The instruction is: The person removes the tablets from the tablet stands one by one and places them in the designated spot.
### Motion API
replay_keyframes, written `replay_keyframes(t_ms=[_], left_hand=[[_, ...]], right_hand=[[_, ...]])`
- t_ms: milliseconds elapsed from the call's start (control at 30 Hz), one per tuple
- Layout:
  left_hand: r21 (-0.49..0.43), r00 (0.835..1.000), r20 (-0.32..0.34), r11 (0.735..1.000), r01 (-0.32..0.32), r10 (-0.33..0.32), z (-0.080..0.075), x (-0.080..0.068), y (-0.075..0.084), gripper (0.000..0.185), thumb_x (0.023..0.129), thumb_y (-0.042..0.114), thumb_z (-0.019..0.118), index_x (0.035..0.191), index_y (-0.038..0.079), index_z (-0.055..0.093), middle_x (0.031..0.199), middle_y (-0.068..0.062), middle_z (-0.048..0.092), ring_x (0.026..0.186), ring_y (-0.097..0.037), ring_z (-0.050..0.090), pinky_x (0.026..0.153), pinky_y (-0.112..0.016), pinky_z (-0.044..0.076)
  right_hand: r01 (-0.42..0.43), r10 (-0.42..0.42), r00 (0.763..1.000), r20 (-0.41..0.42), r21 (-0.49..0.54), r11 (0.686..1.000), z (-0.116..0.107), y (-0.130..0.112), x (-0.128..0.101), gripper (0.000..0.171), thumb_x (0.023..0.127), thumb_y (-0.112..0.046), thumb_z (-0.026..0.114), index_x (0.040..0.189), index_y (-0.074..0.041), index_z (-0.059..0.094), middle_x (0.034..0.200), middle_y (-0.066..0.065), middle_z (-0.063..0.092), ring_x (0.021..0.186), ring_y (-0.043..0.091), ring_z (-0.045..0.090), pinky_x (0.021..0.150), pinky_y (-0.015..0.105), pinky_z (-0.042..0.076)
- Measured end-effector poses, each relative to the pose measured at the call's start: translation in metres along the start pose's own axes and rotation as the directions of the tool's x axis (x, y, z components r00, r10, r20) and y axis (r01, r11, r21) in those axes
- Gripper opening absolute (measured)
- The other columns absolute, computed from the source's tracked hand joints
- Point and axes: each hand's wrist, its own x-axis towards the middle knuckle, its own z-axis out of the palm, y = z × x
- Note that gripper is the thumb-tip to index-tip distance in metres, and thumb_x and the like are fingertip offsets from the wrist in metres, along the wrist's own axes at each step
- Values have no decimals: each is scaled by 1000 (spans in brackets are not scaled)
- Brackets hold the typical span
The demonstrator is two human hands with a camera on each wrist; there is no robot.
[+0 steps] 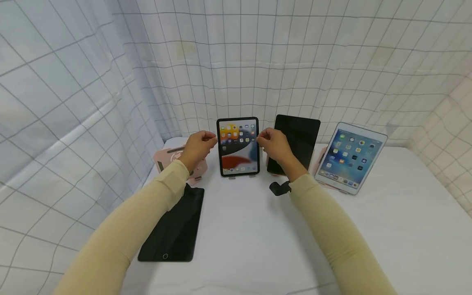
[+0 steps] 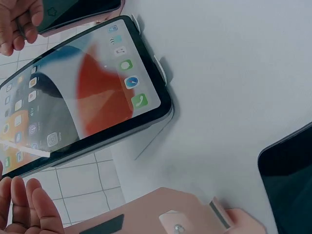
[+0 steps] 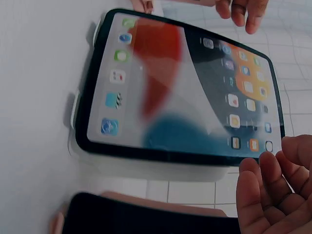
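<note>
A black-framed tablet (image 1: 239,157) with a lit home screen leans upright on a white stand (image 3: 165,168). Small lips of the stand catch its lower edge. My left hand (image 1: 199,148) is at the tablet's left edge, fingertips close beside it and loosely bent. On the opposite side, my right hand (image 1: 277,145) has its thumb and fingertips right at the right edge, around mid-height. In the right wrist view, a gap shows between the thumb and the bent fingers (image 3: 251,187). Neither hand wraps round the tablet.
An unloaded pink stand (image 1: 162,157) is behind my left wrist. A dark tablet (image 1: 180,229) lies flat at front left. To the right, another dark tablet (image 1: 300,135) and a white tablet (image 1: 350,157) with a lit screen lean on pink stands. Grid-patterned curtains (image 1: 276,61) enclose the white table (image 1: 243,246).
</note>
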Motion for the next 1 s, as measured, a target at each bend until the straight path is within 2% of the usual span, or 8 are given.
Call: replay_keyframes(t_ms=[167, 300, 400, 600, 767, 1000], left_hand=[[61, 998, -67, 998, -7, 11, 3, 6, 7, 32, 102, 25, 56, 127, 6, 56, 120, -12, 57, 112, -27, 55, 95, -41, 47], [76, 995, -99, 997, 4, 4, 6, 10, 11, 33, 102, 25, 56, 128, 5, 56, 120, -12, 56, 111, -27, 53, 96, -40, 46], [52, 992, -122, 998, 26, -19, 10, 13, 13, 33, 102, 25, 57, 128, 5, 56, 121, -12, 56, 112, -26, 52, 97, -40, 45], [-53, 984, -156, 996, 72, -80, 20, 21, 14, 33, 101, 25, 57, 128, 6, 56, 121, -10, 57, 112, -24, 53, 98, -39, 46], [-58, 979, -189, 996, 72, -82, 20, 23, 15, 32, 102, 23, 56, 127, 4, 57, 120, -12, 59, 110, -25, 54, 97, -40, 47], [-41, 983, -172, 997, 61, -67, 20, 26, 12, 31, 103, 22, 54, 127, 4, 59, 120, -13, 60, 110, -25, 56, 97, -39, 48]], right_hand=[[52, -59, 997, -53, -127, 991, -8, -3, 7, 18, 100, -19, 58, 106, -3, 63, 100, 12, 66, 93, 30, 62, 77, 38, 54], [118, -145, 986, -88, -261, 958, -8, -6, 10, 19, 100, -17, 56, 110, -2, 62, 104, 12, 67, 95, 26, 63, 82, 41, 53], [127, -168, 980, -110, -311, 942, -7, -8, 12, 21, 101, -17, 55, 112, -1, 61, 104, 14, 67, 93, 27, 63, 82, 42, 53], [88, -139, 979, -149, -307, 948, -2, -9, 17, 21, 100, -17, 56, 114, -2, 61, 103, 13, 67, 87, 26, 62, 78, 41, 52], [79, -127, 980, -152, -291, 954, 4, -7, 22, 22, 99, -16, 57, 115, -2, 61, 105, 14, 68, 88, 26, 64, 77, 41, 53], [37, -73, 988, -139, -244, 969, 6, -3, 26, 26, 101, -18, 56, 120, -2, 60, 111, 14, 66, 99, 27, 63, 84, 42, 53]])
